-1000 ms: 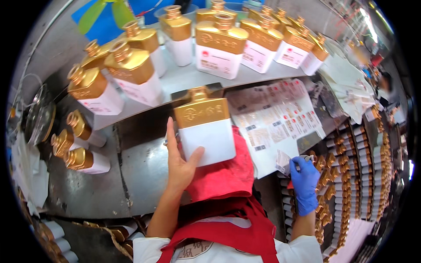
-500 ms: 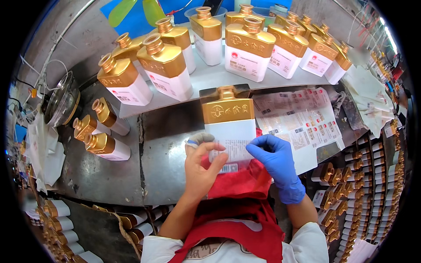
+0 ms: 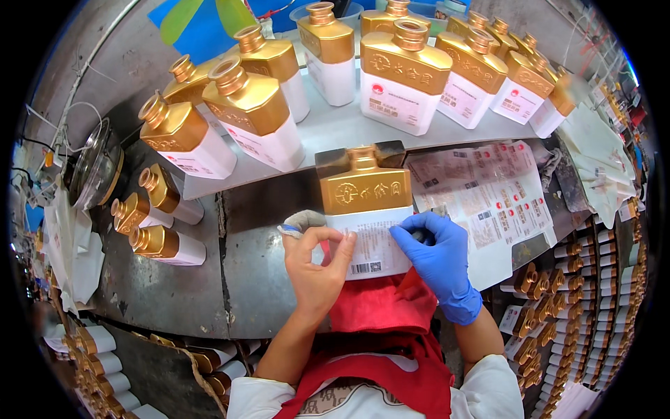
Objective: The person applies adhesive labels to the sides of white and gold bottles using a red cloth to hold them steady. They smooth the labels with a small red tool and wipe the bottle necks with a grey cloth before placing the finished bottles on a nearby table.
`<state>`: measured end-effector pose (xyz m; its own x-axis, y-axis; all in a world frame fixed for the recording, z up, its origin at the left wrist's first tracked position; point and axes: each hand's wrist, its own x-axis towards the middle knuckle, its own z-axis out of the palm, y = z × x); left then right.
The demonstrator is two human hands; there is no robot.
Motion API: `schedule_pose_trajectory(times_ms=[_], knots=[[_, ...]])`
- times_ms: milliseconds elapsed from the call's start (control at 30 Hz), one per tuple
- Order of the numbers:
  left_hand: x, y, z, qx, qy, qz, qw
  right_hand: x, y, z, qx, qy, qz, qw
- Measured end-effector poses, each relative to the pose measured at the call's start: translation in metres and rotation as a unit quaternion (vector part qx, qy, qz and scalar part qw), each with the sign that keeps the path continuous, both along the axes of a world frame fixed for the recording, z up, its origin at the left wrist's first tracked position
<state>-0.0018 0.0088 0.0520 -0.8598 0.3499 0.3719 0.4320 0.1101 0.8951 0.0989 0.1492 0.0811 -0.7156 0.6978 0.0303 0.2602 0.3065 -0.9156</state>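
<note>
Across our dark tabletop (image 3: 174, 297), a shelf (image 3: 329, 124) crowded with gold-and-white bottles (image 3: 405, 84) blocks the far side, printed sheets (image 3: 506, 209) lying right. Between shelf and apron (image 3: 415, 377), one bottle (image 3: 366, 194) points its neck away from us, long axis toward the shelf. Our left hand (image 3: 315, 269) and gloved right hand (image 3: 444, 264) pinch opposite edges of its clear label (image 3: 373, 246).

Gold-topped white bottle (image 3: 368, 209), blue glove (image 3: 443, 262), red cloth (image 3: 380, 307), white sheet (image 3: 481, 187) patterned with red and black, green blades (image 3: 183, 19)

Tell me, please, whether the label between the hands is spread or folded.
Spread: the translucent label spans the gold-topped bottle, its printed lines visible between the left hand and gloved right hand.
</note>
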Motion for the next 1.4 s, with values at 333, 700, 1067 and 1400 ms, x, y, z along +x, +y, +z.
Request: schedule_pose_trajectory(times_ms=[333, 700, 1067, 1400], knots=[[-0.003, 0.002, -0.011, 0.077, -0.180, -0.038, 0.980, -0.003, 0.002, -0.006, -0.032, 0.051, -0.018, 0.998], [0.011, 0.002, -0.013, 0.103, -0.174, -0.225, 0.953, 0.022, 0.006, -0.009, -0.157, -0.006, 0.058, 0.986], [0.014, 0.001, -0.010, 0.078, -0.185, -0.222, 0.954, 0.010, 0.007, -0.015, -0.170, -0.035, 0.094, 0.980], [0.007, -0.007, -0.018, 0.067, -0.170, -0.242, 0.953, 0.009, -0.001, -0.021, -0.168, -0.007, 0.068, 0.983]])
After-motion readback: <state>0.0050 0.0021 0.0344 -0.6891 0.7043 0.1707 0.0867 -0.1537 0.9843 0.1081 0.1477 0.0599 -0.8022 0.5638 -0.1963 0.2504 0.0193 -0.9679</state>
